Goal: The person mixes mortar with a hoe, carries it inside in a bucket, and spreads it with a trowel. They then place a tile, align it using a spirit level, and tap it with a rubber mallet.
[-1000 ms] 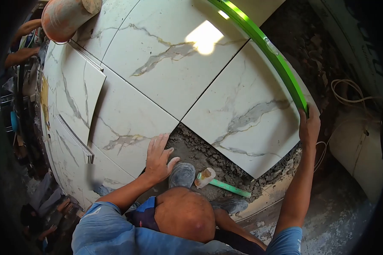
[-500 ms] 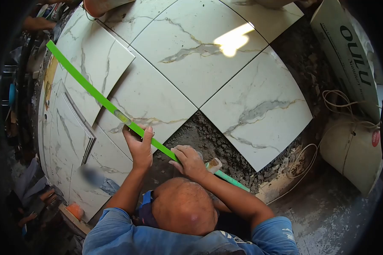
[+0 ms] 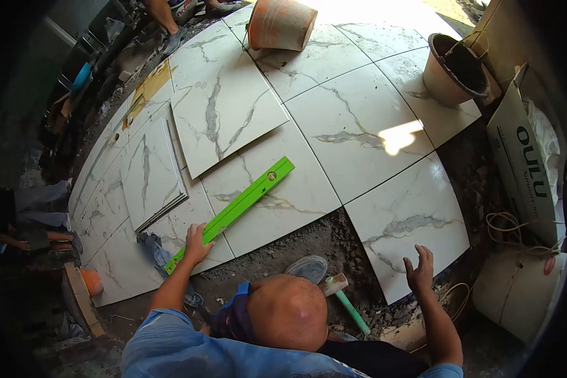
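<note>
My left hand (image 3: 198,242) is closed around the near half of a green spirit level (image 3: 249,196), which lies flat across the marble-patterned floor tiles. My right hand (image 3: 420,271) is open and holds nothing, fingers spread, over the near right edge of a tile (image 3: 416,217) bordering the bare mortar. Between my hands, a mallet (image 3: 349,310) with a green handle rests on the rough mortar bed (image 3: 290,242). A crumpled grey-blue cloth (image 3: 154,251) lies close to the level's near end.
Loose tiles are stacked (image 3: 151,170) at left, beside another tile lying on top (image 3: 223,113). One bucket (image 3: 280,25) stands at the back, a dark-filled bucket (image 3: 453,72) at right. A carton (image 3: 523,154) and a corded white container (image 3: 516,286) line the right side. Other people's legs (image 3: 164,16) show behind.
The spirit level has swung round and now lies flat on the tiles. My right hand has let go and moved right; my left hand still holds it. The view has shifted, bringing the buckets in.
</note>
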Available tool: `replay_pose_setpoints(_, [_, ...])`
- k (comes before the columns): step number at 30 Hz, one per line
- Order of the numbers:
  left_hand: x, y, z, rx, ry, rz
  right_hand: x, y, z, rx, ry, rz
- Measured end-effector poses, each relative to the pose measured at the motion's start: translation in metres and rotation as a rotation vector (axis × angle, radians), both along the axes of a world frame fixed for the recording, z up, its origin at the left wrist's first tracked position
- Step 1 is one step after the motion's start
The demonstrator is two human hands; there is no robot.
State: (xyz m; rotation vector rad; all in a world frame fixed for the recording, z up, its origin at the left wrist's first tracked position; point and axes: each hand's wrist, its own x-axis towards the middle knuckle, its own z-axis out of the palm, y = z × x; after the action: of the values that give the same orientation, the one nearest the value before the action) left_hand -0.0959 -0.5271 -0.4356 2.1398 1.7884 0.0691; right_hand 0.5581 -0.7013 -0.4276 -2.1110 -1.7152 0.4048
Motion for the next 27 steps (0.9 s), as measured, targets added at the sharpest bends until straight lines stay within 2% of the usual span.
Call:
replay_pose_setpoints(2, [-0.007,-0.011,-0.004,-0.029,0.052,0.037,0.027,-0.028,0.006,-0.112,0.060,-0.215])
replay_pose_setpoints(4, [-0.013,-0.012,-0.012,-0.034,0.075,0.058,0.046,-0.059,0.007,-0.076,-0.058,-0.292])
replay_pose_setpoints(8, [-0.027,-0.008,-0.022,-0.026,0.151,0.032,0.057,-0.107,0.014,-0.169,-0.060,-0.565])
replay_pose_setpoints(10, [-0.028,-0.001,-0.021,-0.054,0.269,0.091,0.057,-0.123,0.014,-0.291,0.133,-0.751])
replay_pose_setpoints(11, [-0.016,0.002,-0.009,-0.055,0.270,0.065,0.058,-0.135,0.001,-0.294,0.136,-0.776])
replay_pose_setpoints(13, [0.027,0.006,0.016,0.063,0.349,0.044,0.062,-0.163,-0.031,-0.336,0.380,-0.885])
replay_pose_setpoints(14, [0.046,0.012,0.016,0.063,0.350,0.024,0.053,-0.157,-0.017,-0.387,0.611,-0.960])
replay_pose_setpoints(16, [0.082,0.020,0.018,0.243,0.186,-0.195,0.048,-0.161,-0.030,-0.363,0.787,-1.075])
replay_pose_setpoints(18, [0.135,0.028,0.019,-0.090,-0.262,-0.090,0.056,-0.154,-0.036,-0.305,0.643,-1.030])
replay_pose_setpoints(20, [0.183,0.029,-0.005,-0.357,-0.507,0.031,0.076,-0.130,-0.032,-0.168,0.507,-1.026])
replay_pose_setpoints(22, [0.253,0.022,0.005,-0.852,-0.806,0.324,0.114,-0.115,-0.045,-0.149,0.378,-0.993])
replay_pose_setpoints(24, [0.307,0.015,-0.002,-0.996,-0.860,0.436,0.154,-0.107,-0.078,-0.172,0.407,-1.066])
replay_pose_setpoints(25, [0.327,0.013,-0.010,-1.023,-0.877,0.475,0.160,-0.099,-0.076,-0.177,0.408,-1.065])
replay_pose_setpoints(27, [0.353,0.012,-0.036,-1.049,-0.889,0.538,0.157,-0.080,-0.067,-0.070,0.687,-1.259])
